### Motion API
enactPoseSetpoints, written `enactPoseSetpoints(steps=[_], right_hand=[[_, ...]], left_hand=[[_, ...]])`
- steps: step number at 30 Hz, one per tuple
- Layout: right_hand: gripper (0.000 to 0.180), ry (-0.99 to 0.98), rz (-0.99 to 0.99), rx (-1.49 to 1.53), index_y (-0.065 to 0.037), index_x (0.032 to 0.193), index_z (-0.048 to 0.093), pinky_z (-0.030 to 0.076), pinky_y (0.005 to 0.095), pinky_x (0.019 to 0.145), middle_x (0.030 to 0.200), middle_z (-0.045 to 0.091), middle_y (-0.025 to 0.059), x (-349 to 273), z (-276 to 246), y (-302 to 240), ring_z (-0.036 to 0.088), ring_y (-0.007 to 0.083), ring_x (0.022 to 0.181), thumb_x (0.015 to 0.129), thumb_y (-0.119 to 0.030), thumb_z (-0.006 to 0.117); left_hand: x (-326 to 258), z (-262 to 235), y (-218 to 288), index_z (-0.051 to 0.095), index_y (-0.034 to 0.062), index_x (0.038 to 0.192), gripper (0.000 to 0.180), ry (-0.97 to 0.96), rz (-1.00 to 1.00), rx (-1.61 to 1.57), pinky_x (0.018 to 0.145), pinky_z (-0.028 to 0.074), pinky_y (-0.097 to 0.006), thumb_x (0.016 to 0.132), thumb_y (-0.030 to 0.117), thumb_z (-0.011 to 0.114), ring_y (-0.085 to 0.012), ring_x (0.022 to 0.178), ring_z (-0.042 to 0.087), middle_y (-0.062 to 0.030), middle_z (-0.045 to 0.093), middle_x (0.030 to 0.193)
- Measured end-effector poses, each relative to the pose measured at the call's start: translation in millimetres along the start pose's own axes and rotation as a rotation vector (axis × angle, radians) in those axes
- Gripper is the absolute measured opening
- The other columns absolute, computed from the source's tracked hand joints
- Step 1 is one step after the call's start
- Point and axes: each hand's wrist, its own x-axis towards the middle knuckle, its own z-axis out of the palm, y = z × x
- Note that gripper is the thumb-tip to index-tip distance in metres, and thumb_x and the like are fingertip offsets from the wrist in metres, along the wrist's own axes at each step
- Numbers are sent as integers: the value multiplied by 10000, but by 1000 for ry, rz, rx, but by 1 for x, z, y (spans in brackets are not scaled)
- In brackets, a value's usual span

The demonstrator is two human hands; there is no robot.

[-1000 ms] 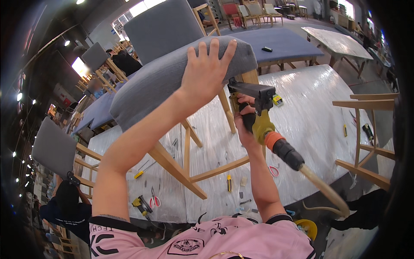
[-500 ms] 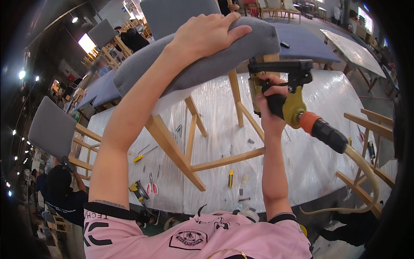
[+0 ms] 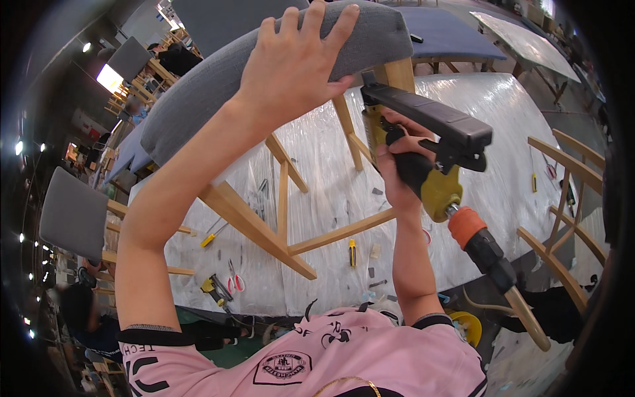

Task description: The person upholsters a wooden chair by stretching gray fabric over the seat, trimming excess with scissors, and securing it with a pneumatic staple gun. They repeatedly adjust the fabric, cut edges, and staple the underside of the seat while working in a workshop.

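— What's the person in the pink shirt (image 3: pixel 331 360) holding up there?

— An upturned chair. The left hand (image 3: pixel 294 63) lies flat on the grey padded seat (image 3: pixel 211 89) in the upper middle of the frame, fingers (image 3: pixel 291 26) spread wide over the fabric, pressing rather than gripping.

— And the other hand?

— The right hand (image 3: pixel 397 162) is wrapped tight around the handle of a pneumatic staple gun (image 3: pixel 423 142), yellow body with a black magazine on top. It sits right of centre, just under the seat's edge, its nose up against the pale wooden frame (image 3: pixel 397 73) where the fabric meets the wood.

— Is that a hose on it?

— Yes, an orange coupling (image 3: pixel 466 225) below the grip, then a black fitting and a tan air hose (image 3: pixel 522 317) running down to the lower right.

— Where are the chair's legs?

— The wooden legs (image 3: pixel 254 225) and rungs slant down across the middle of the picture, toward the person's chest, in front of the bench.

— What's on the bench?

— The bench (image 3: pixel 503 126) is covered in clear plastic sheeting. A small yellow-handled screwdriver (image 3: pixel 352 251) lies near the centre, another yellow-handled tool (image 3: pixel 208 239) left of it, and red-handled pliers (image 3: pixel 236 283) near the lower edge.

— Anything else about?

— More grey-seated chairs (image 3: pixel 69 215) stand at the left, and bare wooden chair frames (image 3: pixel 562 198) at the right edge.
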Motion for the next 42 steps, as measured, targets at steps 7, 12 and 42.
enactPoseSetpoints(steps=[7, 12, 42], right_hand=[[236, -82, 45, -5, -58, 1002, 700, 568, 321, 835, 1086, 719, 122, 3, 1, -2, 724, 248, 945, 792, 48, 671], [229, -55, 3, -3, -61, 954, 689, 573, 328, 833, 1074, 727, 120, -1, 0, 0, 727, 257, 952, 757, 55, 677], [185, -10, -87, 7, -7, 873, 630, 562, 298, 732, 1009, 704, 119, -9, 15, -5, 716, 242, 831, 719, 94, 646]], left_hand=[[-4, -9, 12, 338, 190, 1602, 1003, -73, -76, -19, 1010, 460, -494, 779, 473, 835, -348, 1225, 547, -163, 513, 1419], [-5, -18, 21, 330, 190, 1604, 1015, -99, -80, -25, 1009, 457, -502, 774, 457, 851, -351, 1235, 531, -160, 493, 1437], [-2, -20, 21, 310, 210, 1612, 1081, -140, -103, -5, 1003, 453, -512, 726, 390, 902, -349, 1258, 525, -149, 478, 1446]])
